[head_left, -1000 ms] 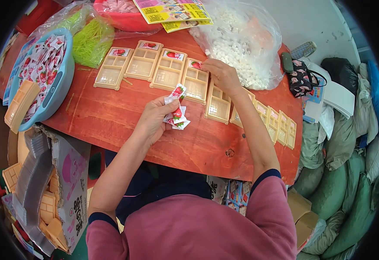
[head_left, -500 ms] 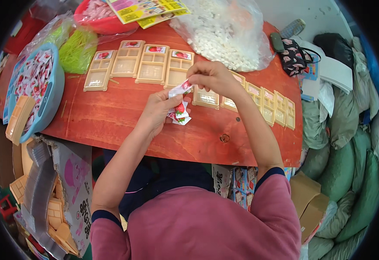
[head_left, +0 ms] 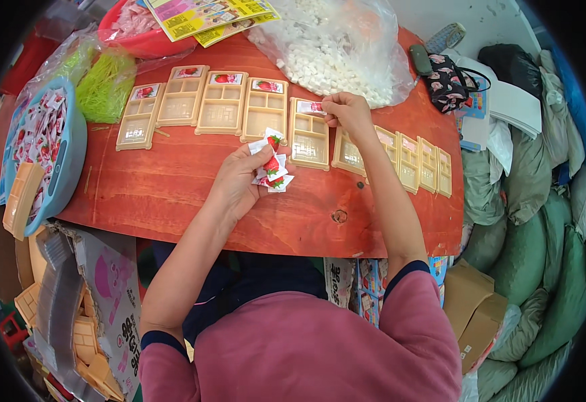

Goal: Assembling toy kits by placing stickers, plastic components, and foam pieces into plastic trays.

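Observation:
Several small white sachets with strawberry prints (head_left: 274,165) are fanned in my left hand (head_left: 238,175), which is closed on them over the table. My right hand (head_left: 348,115) pinches one strawberry sachet (head_left: 310,107) at the top compartment of a beige divided tray (head_left: 310,141). To the left, other trays such as this beige tray (head_left: 264,110) each have a strawberry sachet lying in the top compartment. Right of my right wrist, a row of trays (head_left: 409,164) continues, partly hidden by my forearm; the visible ones show no strawberry sachet.
A blue basin (head_left: 75,144) full of sachets stands at the left, with a beige tray (head_left: 23,199) propped on its rim. Behind lie bright green strands (head_left: 108,90), a red basin (head_left: 149,41), yellow printed sheets (head_left: 206,20) and a clear bag of white pieces (head_left: 330,63).
My right hand has drawn one sachet away from the bunch in my left hand and moved it right, onto the fifth tray's top compartment. My left hand keeps the others.

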The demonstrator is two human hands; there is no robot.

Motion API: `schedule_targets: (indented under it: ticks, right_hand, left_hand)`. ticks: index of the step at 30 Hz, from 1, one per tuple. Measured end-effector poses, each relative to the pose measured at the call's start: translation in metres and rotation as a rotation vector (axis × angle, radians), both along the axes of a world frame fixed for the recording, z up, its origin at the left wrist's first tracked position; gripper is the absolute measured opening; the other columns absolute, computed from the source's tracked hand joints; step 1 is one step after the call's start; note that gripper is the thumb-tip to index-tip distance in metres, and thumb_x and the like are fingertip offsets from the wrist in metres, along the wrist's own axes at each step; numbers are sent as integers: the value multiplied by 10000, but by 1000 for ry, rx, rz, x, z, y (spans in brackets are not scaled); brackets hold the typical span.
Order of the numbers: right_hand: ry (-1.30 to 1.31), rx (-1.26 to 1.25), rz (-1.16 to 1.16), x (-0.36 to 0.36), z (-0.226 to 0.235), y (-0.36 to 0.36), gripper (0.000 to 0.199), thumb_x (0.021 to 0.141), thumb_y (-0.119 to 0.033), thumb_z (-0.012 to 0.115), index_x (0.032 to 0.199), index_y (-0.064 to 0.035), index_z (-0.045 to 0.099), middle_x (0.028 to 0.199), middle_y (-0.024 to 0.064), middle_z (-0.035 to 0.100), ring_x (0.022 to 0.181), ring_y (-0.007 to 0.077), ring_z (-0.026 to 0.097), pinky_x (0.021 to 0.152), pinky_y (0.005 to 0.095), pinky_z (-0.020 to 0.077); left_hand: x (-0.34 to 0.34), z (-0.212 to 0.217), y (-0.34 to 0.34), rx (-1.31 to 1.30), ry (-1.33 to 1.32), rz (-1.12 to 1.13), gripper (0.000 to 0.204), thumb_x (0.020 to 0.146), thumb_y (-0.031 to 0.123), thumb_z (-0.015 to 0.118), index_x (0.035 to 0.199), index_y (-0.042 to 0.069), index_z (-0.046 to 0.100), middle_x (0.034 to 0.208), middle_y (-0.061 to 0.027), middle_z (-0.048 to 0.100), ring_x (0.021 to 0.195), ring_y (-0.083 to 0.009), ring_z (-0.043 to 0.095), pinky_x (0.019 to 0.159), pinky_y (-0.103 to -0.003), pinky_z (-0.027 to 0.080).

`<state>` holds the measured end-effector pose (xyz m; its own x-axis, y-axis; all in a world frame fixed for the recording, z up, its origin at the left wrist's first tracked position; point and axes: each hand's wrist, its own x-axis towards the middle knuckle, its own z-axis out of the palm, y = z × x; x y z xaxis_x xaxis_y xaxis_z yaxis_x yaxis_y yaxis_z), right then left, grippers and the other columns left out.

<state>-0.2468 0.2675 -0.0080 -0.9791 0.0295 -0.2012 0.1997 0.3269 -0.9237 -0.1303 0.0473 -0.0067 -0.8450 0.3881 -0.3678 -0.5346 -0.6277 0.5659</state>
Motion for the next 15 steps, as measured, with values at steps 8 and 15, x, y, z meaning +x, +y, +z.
schedule_targets:
  ticks: [8,15]
  right_hand:
    - [345,556,61,14,7,1,212,764,-188,653,885,-15,663,718,34,637,622,77,596,522,221,481]
    - [134,123,522,58,46,-8,184,799,-145,638,925,-11,630,711,-3,602,593,45,534,475,195,415]
  left_hand:
    - [-6,-1,17,-66,0,0,257,915,156,469,1125,11,494,1055,-113,608,858,-221,643,657,-331,569]
    - [-4,2,38,-190,108,-135,295,895,182,520,1130,5,500,1054,-121,612,846,-202,644,648,-322,562]
